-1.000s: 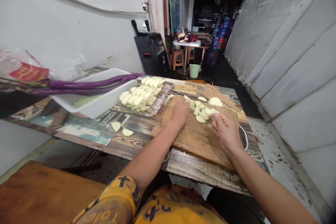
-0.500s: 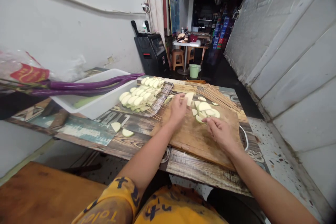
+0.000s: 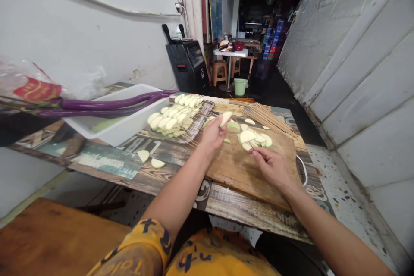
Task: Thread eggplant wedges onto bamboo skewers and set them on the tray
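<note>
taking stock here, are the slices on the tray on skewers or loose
On skewers: their thin ends jut from the rows of slices on the tray. Lower slices are too hidden to tell.

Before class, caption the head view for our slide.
Left hand pinches a pale vegetable slice at a wooden cutting board; skewered slices lie nearby.

The left hand (image 3: 211, 134), which reached among the board's slices a second ago, has drawn back toward 9 o'clock and now pinches a pale slice (image 3: 225, 118), which half a second ago showed its broad face and is now turned to a narrower oval. Its shift has brought more of a green-edged slice (image 3: 233, 127) into view at the hand's 3 o'clock. The right hand (image 3: 270, 164) has come toward 8 o'clock since a second ago, and a large slice (image 3: 247, 136) ahead of its fingertips has shifted the same way.
</note>
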{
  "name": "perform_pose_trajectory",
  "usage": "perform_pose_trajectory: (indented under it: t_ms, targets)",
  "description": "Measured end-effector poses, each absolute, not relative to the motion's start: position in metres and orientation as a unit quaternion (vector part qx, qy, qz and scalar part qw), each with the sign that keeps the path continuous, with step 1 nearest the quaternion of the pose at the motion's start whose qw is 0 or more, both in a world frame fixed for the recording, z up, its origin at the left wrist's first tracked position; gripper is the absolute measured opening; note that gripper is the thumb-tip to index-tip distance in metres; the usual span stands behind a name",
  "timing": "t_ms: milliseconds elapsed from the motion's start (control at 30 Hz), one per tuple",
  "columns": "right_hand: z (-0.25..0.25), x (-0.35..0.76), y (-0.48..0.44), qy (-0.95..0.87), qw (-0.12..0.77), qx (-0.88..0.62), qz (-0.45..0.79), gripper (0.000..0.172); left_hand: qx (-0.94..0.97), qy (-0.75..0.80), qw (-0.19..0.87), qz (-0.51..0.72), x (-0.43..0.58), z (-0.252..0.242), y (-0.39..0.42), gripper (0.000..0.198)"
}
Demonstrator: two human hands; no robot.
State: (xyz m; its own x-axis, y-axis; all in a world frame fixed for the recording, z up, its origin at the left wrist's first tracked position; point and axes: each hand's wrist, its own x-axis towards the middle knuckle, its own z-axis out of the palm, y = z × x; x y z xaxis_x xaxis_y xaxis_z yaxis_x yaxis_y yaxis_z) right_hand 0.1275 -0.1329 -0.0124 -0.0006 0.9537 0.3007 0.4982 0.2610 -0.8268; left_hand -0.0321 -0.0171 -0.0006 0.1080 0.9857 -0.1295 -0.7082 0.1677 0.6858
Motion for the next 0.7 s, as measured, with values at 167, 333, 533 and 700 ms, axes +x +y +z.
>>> perform_pose_trajectory:
  t_ms: [167, 333, 533, 700]
  targets:
    - [-0.012, 0.130, -0.134, -0.680, 0.434, -0.551, 0.212, 0.027, 0.206, 0.264, 0.711, 0.619, -0.035, -0.002, -0.014, 0.015]
    - [-0.013, 0.129, -0.137, -0.699, 0.421, -0.540, 0.206, 0.026, 0.211, 0.265, 0.695, 0.634, -0.034, -0.002, -0.015, 0.020]
    - [-0.005, 0.129, -0.143, -0.726, 0.389, -0.536, 0.185, 0.026, 0.250, 0.256, 0.695, 0.624, -0.030, -0.001, -0.020, 0.023]
    - [-0.001, 0.131, -0.145, -0.730, 0.389, -0.532, 0.181, 0.025, 0.230, 0.257, 0.682, 0.645, -0.032, 0.003, -0.020, 0.024]
